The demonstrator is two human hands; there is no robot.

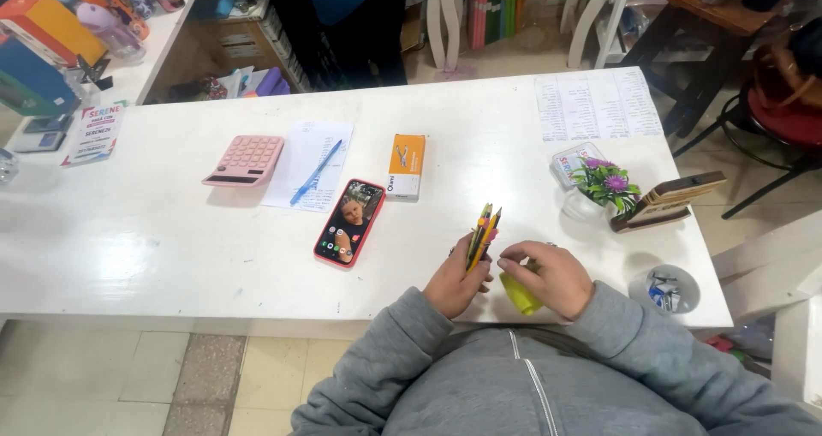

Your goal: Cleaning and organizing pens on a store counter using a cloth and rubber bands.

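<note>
My left hand (454, 283) grips a bundle of coloured pencils (482, 235), tips pointing up and away from me, near the front edge of the white table (154, 230). My right hand (552, 275) rests just to the right, fingers curled over a yellow-green pencil case or tube (520, 295) lying at the table's edge. Both hands are close together, almost touching. Grey sleeves cover both arms.
A red-cased phone (349, 222) lies left of my hands, with an orange and white small box (406, 166), a blue pen (314, 173) on paper and a pink calculator (244, 160) beyond. At right stand a small flower pot (604, 188), a wooden holder (668, 201) and a round container (670, 289).
</note>
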